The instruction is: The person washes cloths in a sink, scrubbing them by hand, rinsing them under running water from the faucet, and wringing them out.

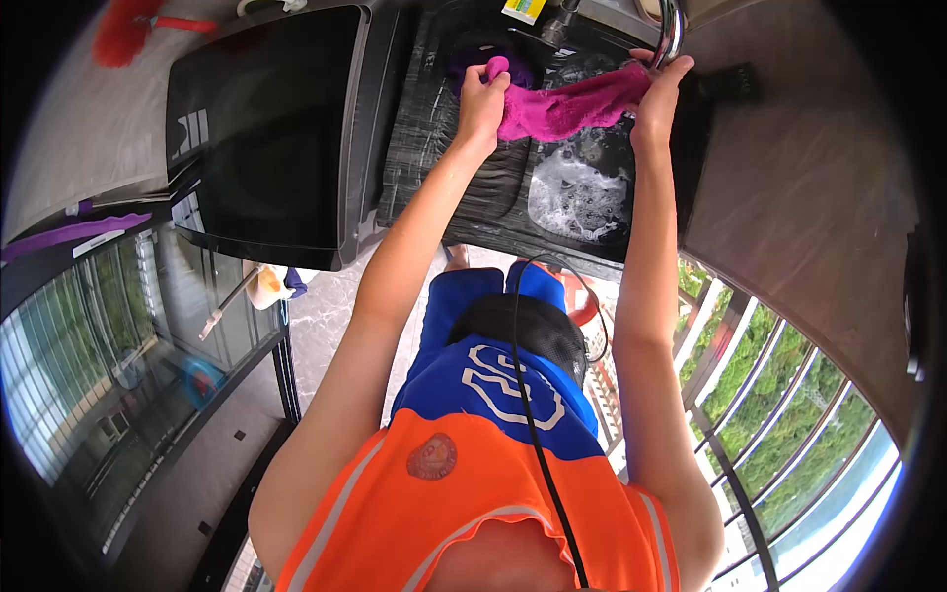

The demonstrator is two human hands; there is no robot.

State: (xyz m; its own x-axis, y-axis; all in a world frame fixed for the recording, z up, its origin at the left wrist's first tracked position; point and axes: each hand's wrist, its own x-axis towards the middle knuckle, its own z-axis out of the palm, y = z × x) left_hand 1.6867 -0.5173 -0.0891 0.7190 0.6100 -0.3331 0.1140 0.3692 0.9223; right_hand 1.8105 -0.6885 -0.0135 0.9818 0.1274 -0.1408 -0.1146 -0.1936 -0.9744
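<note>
A wet magenta cloth [562,113] stretches between my two hands above a black sink [414,178]. My left hand [481,109] is closed around one end, and a bit of the cloth sticks up past the thumb. At the other end, my right hand [655,107] grips the cloth close beneath the chrome faucet [673,32]. White suds [580,195] float on the water in the basin below. Left of the basin is a ridged washboard surface [483,187]. Something dark purple [472,61] lies behind my left hand, partly hidden.
A dark-fronted appliance [261,138] stands left of the sink. A yellow and green packet [524,10] sits at the sink's back edge, near a dark spout [559,24]. Window bars [764,414] are at the right. A red fluffy item [123,37] is at the upper left.
</note>
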